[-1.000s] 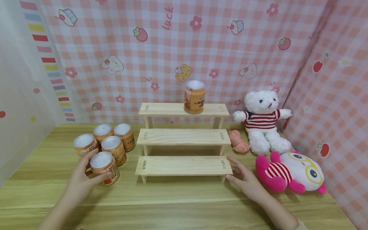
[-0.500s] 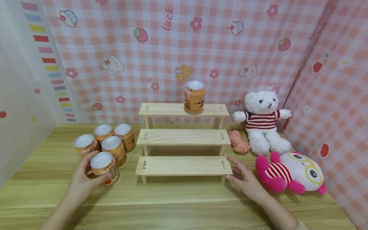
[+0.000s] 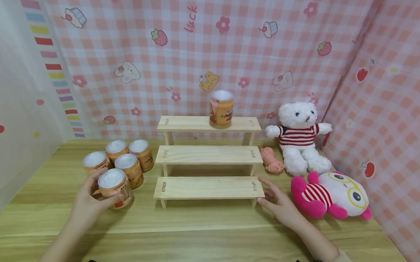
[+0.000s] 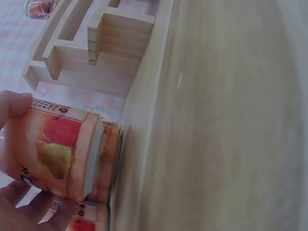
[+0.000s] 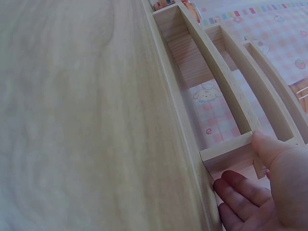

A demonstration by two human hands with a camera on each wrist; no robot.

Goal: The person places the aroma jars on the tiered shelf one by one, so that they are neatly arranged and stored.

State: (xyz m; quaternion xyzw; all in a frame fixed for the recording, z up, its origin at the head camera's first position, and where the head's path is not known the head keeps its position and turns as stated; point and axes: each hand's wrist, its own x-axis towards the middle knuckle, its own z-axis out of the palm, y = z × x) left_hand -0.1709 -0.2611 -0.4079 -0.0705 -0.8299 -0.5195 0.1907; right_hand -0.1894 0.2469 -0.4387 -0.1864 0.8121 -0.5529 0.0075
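The left hand (image 3: 85, 201) grips an orange jar (image 3: 114, 187) with fingers and thumb curled round its sides, at the front of a cluster of four more jars (image 3: 122, 159) on the wooden table (image 3: 199, 235). The right hand (image 3: 280, 205) rests with relaxed fingers against the right end of the stepped shelf's (image 3: 208, 187) lowest step (a sixth jar (image 3: 221, 108) stands on the top step), near a pink plush toy (image 3: 332, 196).

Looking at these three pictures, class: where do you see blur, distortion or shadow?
Head view: sharp with even light, edges bowed by the wide lens, and a soft shadow beside the left hand. Left wrist view: the can is close and soft, and the table is smeared. Right wrist view: the wooden shelf is fairly crisp, the right hand slightly soft.
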